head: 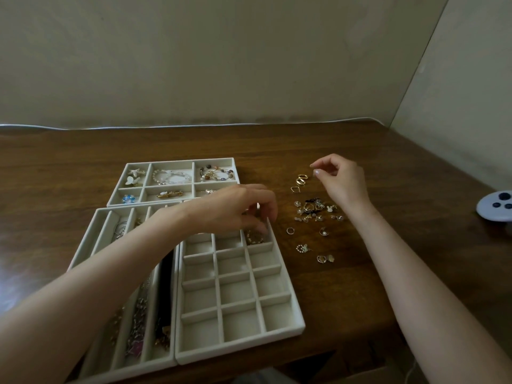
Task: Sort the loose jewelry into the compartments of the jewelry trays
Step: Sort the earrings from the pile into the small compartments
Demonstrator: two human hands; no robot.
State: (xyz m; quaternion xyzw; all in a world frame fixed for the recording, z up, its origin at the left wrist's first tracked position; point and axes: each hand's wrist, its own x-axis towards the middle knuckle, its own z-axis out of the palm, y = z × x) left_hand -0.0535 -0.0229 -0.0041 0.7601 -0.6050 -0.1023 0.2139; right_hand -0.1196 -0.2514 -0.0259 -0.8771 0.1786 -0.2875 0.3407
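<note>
left hand (243,206) curls over the grid tray (238,351), upper-right cell; whether it pinches anything, i cannot tell. right hand (342,180) hovers, fingertips (316,172) parted, over gold hoops (300,180), likely its next pick.

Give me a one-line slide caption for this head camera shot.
Left hand reaches into a far compartment of the grid tray while the right hand hovers over loose earrings on the table.

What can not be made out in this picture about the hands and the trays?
- Head view: the left hand covers the grid tray's top cells; whether it holds a piece is hidden.
- The left forearm hides part of the long-slot tray.
- The right hand: anything between its fingertips is too small to see.
- The white object: cut off by the right edge.
</note>
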